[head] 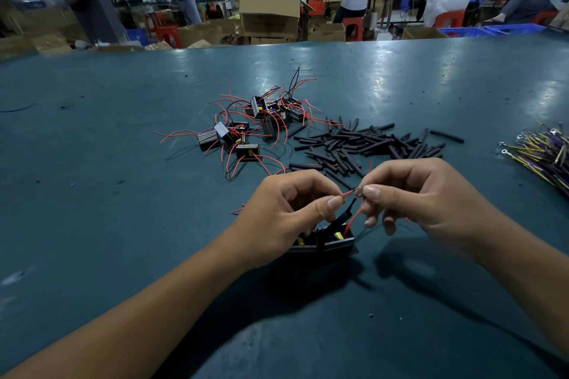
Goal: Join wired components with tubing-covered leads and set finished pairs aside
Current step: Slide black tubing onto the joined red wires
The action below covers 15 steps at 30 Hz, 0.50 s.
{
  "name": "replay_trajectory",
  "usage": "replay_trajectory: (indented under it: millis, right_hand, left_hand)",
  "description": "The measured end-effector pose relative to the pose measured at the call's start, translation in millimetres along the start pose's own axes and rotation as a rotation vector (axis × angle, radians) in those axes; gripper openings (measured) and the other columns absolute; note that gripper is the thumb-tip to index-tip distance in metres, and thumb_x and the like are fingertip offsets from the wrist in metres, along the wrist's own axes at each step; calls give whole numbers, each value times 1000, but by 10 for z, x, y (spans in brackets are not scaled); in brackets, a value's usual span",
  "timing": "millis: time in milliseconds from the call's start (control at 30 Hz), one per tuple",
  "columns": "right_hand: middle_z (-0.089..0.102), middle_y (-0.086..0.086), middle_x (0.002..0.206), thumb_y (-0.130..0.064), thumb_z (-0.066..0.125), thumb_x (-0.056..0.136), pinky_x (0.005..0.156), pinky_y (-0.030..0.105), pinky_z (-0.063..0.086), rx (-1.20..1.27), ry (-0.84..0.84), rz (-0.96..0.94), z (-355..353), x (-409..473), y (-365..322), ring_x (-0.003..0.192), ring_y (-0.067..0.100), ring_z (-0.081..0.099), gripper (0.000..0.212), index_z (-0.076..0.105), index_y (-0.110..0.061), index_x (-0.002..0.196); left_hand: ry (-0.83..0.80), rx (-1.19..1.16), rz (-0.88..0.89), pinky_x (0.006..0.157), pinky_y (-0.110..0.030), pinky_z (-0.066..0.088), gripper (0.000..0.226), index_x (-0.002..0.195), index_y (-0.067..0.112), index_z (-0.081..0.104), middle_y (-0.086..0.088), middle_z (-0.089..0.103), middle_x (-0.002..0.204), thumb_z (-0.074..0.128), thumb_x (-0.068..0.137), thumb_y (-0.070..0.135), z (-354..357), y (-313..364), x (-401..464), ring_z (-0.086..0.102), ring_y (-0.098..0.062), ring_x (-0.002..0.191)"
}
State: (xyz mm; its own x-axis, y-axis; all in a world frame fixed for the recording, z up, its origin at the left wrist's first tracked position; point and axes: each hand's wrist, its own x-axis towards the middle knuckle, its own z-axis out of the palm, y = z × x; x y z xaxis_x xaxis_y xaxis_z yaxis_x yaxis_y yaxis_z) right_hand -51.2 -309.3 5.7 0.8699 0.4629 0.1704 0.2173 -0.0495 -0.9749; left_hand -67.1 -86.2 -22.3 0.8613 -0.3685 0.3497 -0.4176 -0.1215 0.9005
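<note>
Black housings (320,243), 2 of them side by side on the teal tabletop (123,194), sit right under the hands. Each is an open-topped case; yellow and blue parts show inside, and red leads come up out of them.

Left hand (283,212) pinches a red lead (348,193) between thumb and forefinger, other fingers curled down over the left housing. Right hand (425,194) pinches the stripped end of a second red lead (354,218) that rises from the right housing. The 2 lead ends meet between the thumbs, bare metal just visible. A black tubing piece (346,214) sits on a lead just below the join, tilted.

Beyond the hands, centre tabletop: a loose pile of more housings (246,126) with tangled red and black wires. Just right of it, a scatter of black tubing pieces (369,144), some reaching close to the right hand. Far right edge: a bundle of yellow and purple wires (545,154) with ring terminals, well apart from the work.

Behind the tabletop: cardboard boxes (269,14), contents not visible, blue crates (492,29), red stools, several people at other benches.

Nothing blocks the join; the left hand hides most of the left housing.
</note>
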Motion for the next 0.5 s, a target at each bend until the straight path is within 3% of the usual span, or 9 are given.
replay_trajectory:
  millis: [267,500]
  right_hand:
    - [72,16,75,-29,77,69,47,22,50,150,-12,130,-3,-10,-12,61,22,71,22,78,-10,79]
    - [71,13,73,-19,73,76,50,24,51,100,16,-13,46,-28,-4,64,25,71,5,74,-15,80]
  left_hand:
    - [-7,-2,-4,51,-22,43,9,89,26,69,1,68,74,66,94,20,5,-15,-18,51,-11,57]
    - [-15,19,-1,51,-22,44,7,90,25,69,4,67,71,65,95,22,4,-18,-17,52,-9,56]
